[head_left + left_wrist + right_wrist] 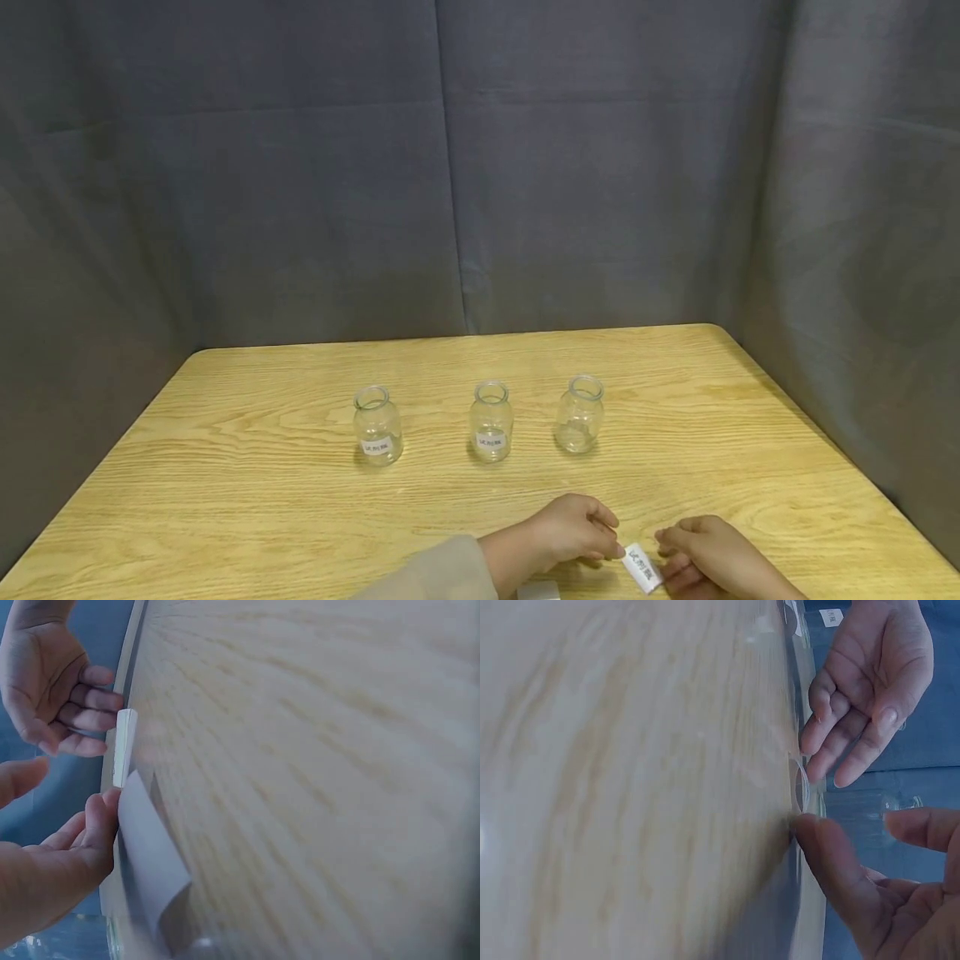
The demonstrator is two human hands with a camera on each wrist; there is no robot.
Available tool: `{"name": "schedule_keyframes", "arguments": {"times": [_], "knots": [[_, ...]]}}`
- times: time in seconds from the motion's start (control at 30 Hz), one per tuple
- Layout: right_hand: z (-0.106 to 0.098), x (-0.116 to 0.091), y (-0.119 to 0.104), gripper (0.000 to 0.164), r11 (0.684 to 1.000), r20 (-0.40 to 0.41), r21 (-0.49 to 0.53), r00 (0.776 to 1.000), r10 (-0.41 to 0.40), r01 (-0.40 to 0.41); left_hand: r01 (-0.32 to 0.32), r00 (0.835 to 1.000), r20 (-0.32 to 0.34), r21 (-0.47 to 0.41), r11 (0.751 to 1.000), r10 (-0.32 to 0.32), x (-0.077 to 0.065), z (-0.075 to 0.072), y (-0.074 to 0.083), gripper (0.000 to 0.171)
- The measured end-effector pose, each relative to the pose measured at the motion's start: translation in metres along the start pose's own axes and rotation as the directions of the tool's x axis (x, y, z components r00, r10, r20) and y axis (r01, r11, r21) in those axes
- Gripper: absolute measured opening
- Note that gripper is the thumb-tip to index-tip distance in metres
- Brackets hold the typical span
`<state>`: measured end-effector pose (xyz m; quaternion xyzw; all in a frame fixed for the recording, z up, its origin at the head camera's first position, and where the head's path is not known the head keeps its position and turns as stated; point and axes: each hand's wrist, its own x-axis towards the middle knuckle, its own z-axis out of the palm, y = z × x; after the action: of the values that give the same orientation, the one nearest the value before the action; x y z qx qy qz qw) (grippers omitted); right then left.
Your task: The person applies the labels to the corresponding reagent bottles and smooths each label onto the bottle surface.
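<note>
A small white label (642, 568) with dark Chinese characters lies near the front of the table, between the two hands. In the head view my left hand (566, 531) has its fingertips right at the label's upper left corner, thumb apart from the fingers in the left wrist view. My right hand (712, 557) is at the label's right edge, its fingers loosely bent and its thumb spread away in the right wrist view. Seen from the right wrist, the label (801, 785) looks slightly bowed. A white paper piece (150, 855) lies beside my left hand, partly outside the head view.
Three open glass jars stand in a row behind the hands: a left jar (378, 427) and a middle jar (492, 422) bearing white labels, and a right jar (580, 415) showing none. Grey curtains (315, 183) surround the wooden table (225, 500) at back and sides.
</note>
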<state>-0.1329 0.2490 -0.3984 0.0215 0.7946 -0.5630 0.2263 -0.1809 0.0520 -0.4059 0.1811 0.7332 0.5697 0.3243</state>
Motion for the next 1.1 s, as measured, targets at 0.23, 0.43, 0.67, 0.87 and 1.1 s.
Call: {"name": "schedule_keyframes", "arguments": {"times": [0.23,0.43,0.67,0.87,1.1], "knots": [[0.005,0.006,0.0,0.024,1.0,0.012,0.029,1.0,0.01,-0.01,0.027,0.997,-0.069,-0.039,0.999,-0.03,0.004,0.006,0.0,0.019],[0.01,0.011,0.002,0.029,0.993,-0.033,-0.112,0.999,-0.043,0.039,0.038,0.994,-0.097,-0.046,0.998,-0.043,0.006,0.009,0.0,0.016],[0.018,0.016,0.0,0.029,0.956,-0.115,-0.292,0.99,-0.076,0.04,0.056,0.995,-0.076,-0.023,0.998,-0.057,0.006,0.008,0.002,0.016],[0.023,0.023,-0.004,0.03,0.908,-0.192,-0.419,0.976,-0.098,0.008,0.041,0.996,-0.077,0.013,0.999,-0.04,0.005,0.007,0.002,0.015],[0.021,0.023,-0.004,0.03,0.933,-0.103,-0.353,0.989,-0.109,0.066,0.044,0.993,-0.113,0.065,0.997,-0.036,0.008,0.011,0.001,0.005]]}}
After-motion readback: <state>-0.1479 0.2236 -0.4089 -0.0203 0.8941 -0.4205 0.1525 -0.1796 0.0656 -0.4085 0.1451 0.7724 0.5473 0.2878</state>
